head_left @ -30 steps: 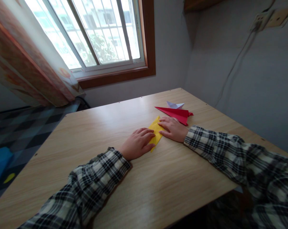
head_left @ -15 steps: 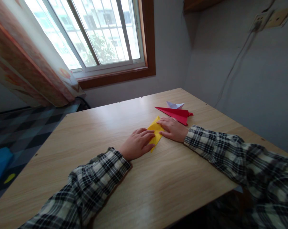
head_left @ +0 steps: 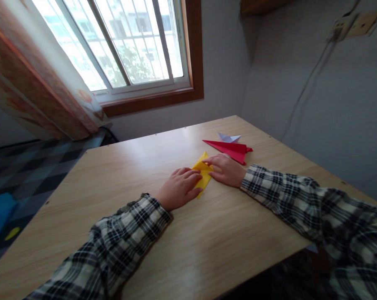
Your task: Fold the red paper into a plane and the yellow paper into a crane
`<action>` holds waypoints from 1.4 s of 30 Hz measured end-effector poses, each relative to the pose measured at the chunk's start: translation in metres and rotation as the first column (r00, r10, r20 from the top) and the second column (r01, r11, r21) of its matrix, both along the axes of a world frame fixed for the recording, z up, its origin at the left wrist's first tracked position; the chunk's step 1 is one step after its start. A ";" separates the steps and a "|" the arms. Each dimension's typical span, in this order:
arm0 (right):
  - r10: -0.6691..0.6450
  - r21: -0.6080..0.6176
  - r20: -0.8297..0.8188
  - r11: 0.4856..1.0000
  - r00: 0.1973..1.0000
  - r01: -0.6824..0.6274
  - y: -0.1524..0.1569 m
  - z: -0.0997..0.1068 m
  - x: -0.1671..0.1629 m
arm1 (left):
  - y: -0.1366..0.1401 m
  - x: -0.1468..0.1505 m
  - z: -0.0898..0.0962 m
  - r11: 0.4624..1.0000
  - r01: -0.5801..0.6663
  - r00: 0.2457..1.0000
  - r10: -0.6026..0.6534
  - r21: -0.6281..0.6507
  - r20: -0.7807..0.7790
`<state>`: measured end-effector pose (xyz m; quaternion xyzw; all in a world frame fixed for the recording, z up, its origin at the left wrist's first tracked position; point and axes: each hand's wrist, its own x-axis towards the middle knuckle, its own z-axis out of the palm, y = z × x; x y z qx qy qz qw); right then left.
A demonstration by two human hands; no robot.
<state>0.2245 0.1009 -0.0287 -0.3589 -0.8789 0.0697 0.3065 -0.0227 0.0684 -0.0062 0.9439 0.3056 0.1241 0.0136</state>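
Observation:
A folded yellow sheet of paper [head_left: 205,177] lies slantwise on the table, with raised creases near its far end. My left hand [head_left: 179,187] holds its left side down, fingers bent over it and thumb along its near edge. At the right side, my right hand [head_left: 227,170] has the paper's edge between fingers and thumb, and part of a flap there stands up a little. The fingertips of both hands partly cover the folds. Just beyond my right hand rests a red folded paper plane [head_left: 230,149].
Behind the red plane is a small white paper boat [head_left: 229,138]. The pale wooden table [head_left: 129,166] ends at a wall corner, below a window [head_left: 129,46]. A power cord [head_left: 304,91] hangs at the right. Something blue [head_left: 0,214] lies on the checked cloth at left.
My right hand has moved slightly left over the yellow paper, and the fold at its far right edge has shifted and lifted a little. My left hand stays in place.

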 end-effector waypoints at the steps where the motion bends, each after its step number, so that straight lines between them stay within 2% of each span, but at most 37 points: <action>1: 0.006 0.008 -0.013 1.000 1.000 -0.006 -0.001 0.001 0.000 | 0.000 0.000 0.000 1.000 -0.003 1.000 0.003 0.002 0.000; 15: 0.078 0.088 -0.021 0.993 0.997 -0.076 -0.002 0.002 -0.001 | -0.002 0.001 0.001 1.000 -0.014 1.000 0.014 0.018 0.005; 22: 0.086 0.090 0.000 0.992 0.996 -0.086 -0.004 0.005 -0.002 | -0.002 0.003 0.000 1.000 -0.029 0.998 0.029 -0.005 0.051; 31: 0.105 0.083 0.010 0.991 0.994 -0.106 -0.006 0.007 -0.002 | -0.002 0.002 0.000 0.996 -0.070 0.998 0.069 0.051 0.009; 36: 0.110 0.087 0.018 0.990 0.994 -0.111 -0.006 0.005 -0.001 | -0.005 0.003 0.001 0.988 -0.133 0.991 0.130 0.075 0.036; 42: 0.118 0.096 0.023 0.988 0.993 -0.120 -0.004 0.003 -0.001 | -0.004 0.000 -0.003 0.987 -0.129 0.987 0.118 0.099 0.110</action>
